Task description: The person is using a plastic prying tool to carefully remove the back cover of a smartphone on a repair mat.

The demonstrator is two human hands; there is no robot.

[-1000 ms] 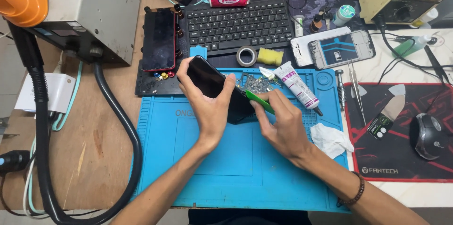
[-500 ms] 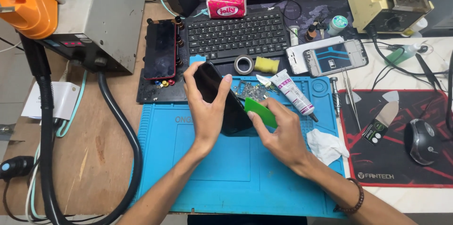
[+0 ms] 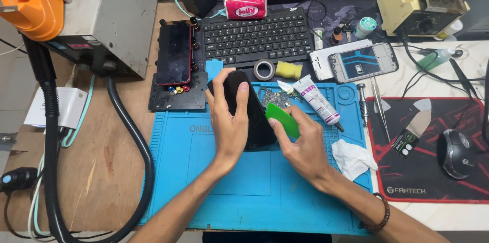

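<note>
A black phone (image 3: 253, 120) lies slanted on the blue work mat (image 3: 204, 182), and my left hand (image 3: 229, 120) presses down over its upper half with fingers wrapped around it. My right hand (image 3: 303, 143) pinches a green plastic card (image 3: 283, 118) whose edge sits against the phone's right side. A white glue tube (image 3: 317, 101) lies just right of the card on the mat. A crumpled white wipe (image 3: 352, 157) rests by my right wrist.
Behind the mat stand a black keyboard (image 3: 257, 38), a tape roll (image 3: 264, 69), a yellow sponge (image 3: 288, 70), a red-edged phone on a black jig (image 3: 174, 59) and an opened phone (image 3: 362, 61). A grey machine with a thick black hose (image 3: 127, 120) is left; mouse (image 3: 457, 153) and tweezers (image 3: 379, 105) right.
The view has shifted, so everything sits lower in the frame. My left hand has slid further over the phone, and the green card stays at the phone's right edge.
</note>
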